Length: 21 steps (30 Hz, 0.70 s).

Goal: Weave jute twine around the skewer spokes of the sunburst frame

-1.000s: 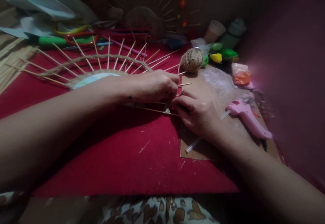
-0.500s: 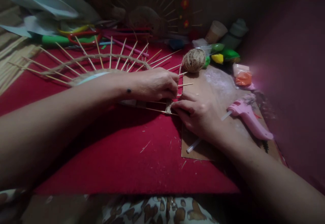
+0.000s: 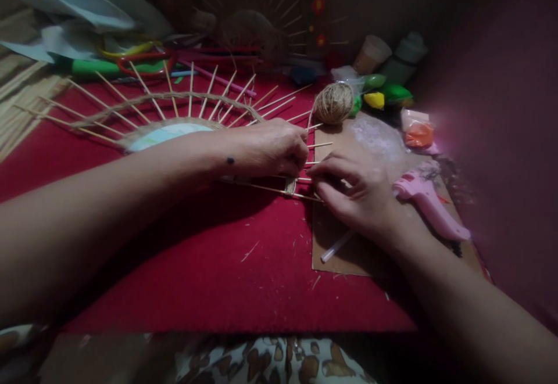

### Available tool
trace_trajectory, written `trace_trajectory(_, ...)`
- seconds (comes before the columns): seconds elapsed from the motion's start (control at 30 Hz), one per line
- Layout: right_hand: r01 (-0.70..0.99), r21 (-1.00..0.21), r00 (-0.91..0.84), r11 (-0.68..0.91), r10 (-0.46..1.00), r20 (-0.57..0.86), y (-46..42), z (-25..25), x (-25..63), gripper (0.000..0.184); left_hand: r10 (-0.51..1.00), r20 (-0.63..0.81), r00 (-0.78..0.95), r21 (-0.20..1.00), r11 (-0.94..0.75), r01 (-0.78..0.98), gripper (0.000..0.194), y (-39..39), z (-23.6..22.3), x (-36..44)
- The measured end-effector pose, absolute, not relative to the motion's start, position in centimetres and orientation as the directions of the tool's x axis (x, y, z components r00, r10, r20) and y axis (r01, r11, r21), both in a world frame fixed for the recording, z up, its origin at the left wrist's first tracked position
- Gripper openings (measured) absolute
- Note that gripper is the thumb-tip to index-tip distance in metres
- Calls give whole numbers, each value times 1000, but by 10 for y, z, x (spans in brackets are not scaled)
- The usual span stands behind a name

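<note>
A fan-shaped frame of thin wooden sticks [image 3: 190, 96] lies on the red table, with a band of jute twine [image 3: 150, 98] woven across the sticks. My left hand [image 3: 279, 147] is closed over the frame's right side, its fingers curled down at the twine strand that comes from the twine ball [image 3: 333, 103]. A short stretch of woven twine [image 3: 290, 185] shows just below it. My right hand [image 3: 355, 192] is beside it, thumb and fingers bent together near the stick ends; what its fingertips hold is too small to make out. The left forearm hides part of the light blue centre [image 3: 170, 134].
A cardboard sheet [image 3: 340, 256] lies under my right hand, with a pink glue gun [image 3: 431, 207] on it. Red-handled scissors [image 3: 146, 65] and coloured packets [image 3: 394, 92] lie behind. Loose sticks [image 3: 26, 105] are at far left. The red table [image 3: 196, 268] ends near my lap.
My right hand has drawn back slightly to the right, off the woven twine, uncovering more stick ends. My left hand has shifted very little and stays over the frame.
</note>
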State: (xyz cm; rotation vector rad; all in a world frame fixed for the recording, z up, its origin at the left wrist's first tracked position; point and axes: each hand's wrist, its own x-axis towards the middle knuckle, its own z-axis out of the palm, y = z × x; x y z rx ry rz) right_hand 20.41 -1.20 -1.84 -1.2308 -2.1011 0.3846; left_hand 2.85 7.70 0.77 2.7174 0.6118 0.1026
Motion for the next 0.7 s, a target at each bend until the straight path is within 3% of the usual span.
trace_trajectory(0.23, 683, -364, -489, 633, 767, 417, -5, -32, 202, 21, 408, 25, 913, 302, -873, 382, 24, 79, 3, 29)
trace_trajectory(0.7, 733, -348, -481, 584, 807, 342, -6, -35, 199, 24, 405, 25, 914, 313, -871, 377, 24, 77, 2, 28)
